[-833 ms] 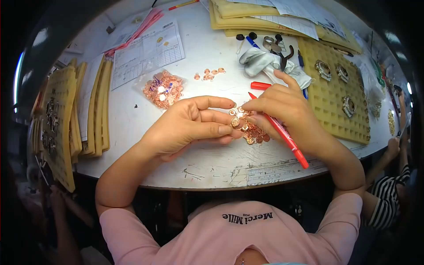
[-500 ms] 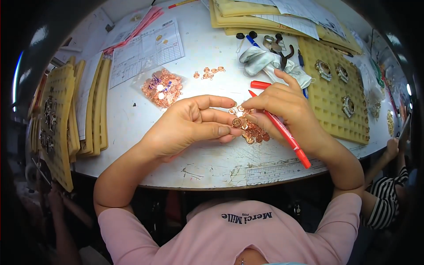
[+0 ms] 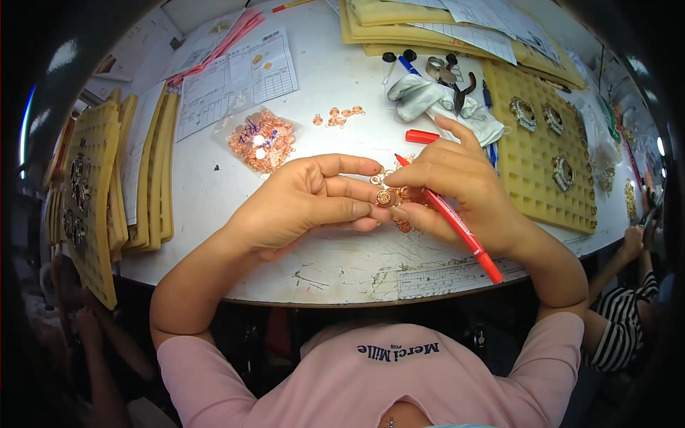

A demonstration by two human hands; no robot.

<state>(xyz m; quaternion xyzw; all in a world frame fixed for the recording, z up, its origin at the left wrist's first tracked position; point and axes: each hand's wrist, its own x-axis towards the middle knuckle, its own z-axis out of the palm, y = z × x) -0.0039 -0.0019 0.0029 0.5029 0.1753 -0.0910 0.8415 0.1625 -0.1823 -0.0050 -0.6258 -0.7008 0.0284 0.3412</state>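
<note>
My left hand [image 3: 303,200] is closed at the fingertips on a small round copper-coloured charm [image 3: 385,197]. It holds the patterned face up, above the table. A red marker [image 3: 462,232], uncapped at its far end, lies slanted through the fingers of my right hand [image 3: 471,178]. That hand's thumb and fingers reach close to the charm; I cannot tell whether they grip it. Beneath both hands lies a pile of similar copper charms [image 3: 404,226], mostly covered by my right hand. The red marker cap [image 3: 422,136] rests beyond it.
A clear bag of copper charms [image 3: 260,143] and a small loose group of charms [image 3: 335,118] lie farther back. Gloves [image 3: 446,107] and pliers [image 3: 464,89] are behind my right hand. Yellow foam trays [image 3: 535,150] flank both sides. Printed sheets [image 3: 242,85] and a ruler [image 3: 457,278] lie on the table.
My right hand has come slightly left toward the charm and now covers more of the pile. The marker has shifted a little with it. The held charm's face catches more light.
</note>
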